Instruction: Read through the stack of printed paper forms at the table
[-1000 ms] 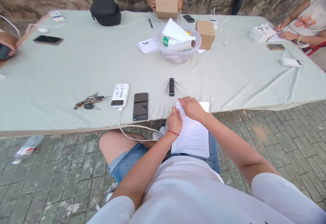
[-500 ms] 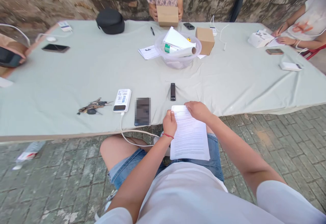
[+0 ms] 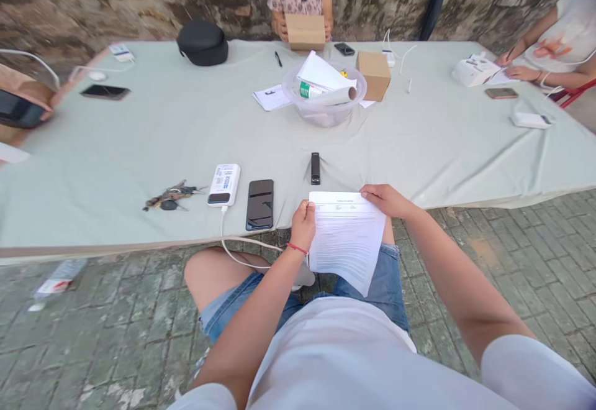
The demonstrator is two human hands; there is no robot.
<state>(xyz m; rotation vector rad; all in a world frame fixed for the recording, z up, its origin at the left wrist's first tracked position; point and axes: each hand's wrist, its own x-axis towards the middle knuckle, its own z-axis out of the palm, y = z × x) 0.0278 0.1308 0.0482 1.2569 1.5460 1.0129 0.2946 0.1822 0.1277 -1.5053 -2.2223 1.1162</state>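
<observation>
I hold a printed sheet of paper (image 3: 347, 239) over my lap, just in front of the table's near edge. My left hand (image 3: 303, 223) pinches its left edge; a red string circles that wrist. My right hand (image 3: 384, 200) grips the top right corner. The sheet hangs slightly tilted, its lower corner pointing down at my denim shorts. On the pale green tablecloth (image 3: 139, 143) just beyond lie a black phone (image 3: 259, 204), a white power bank (image 3: 224, 184) with a cable running down to my lap, and a small black stick-shaped device (image 3: 315, 168).
A bunch of keys (image 3: 170, 194) lies left of the power bank. A clear bowl (image 3: 325, 93) with rolled papers and a cardboard box (image 3: 373, 74) stand mid-table. A person across holds another box (image 3: 305, 31). Another person's arms rest at the far right. A black case (image 3: 202, 42) sits far left.
Both hands lifted the sheet off my lap and spread apart along its top edge; my right hand slid to the right corner. The camera view tilted up slightly.
</observation>
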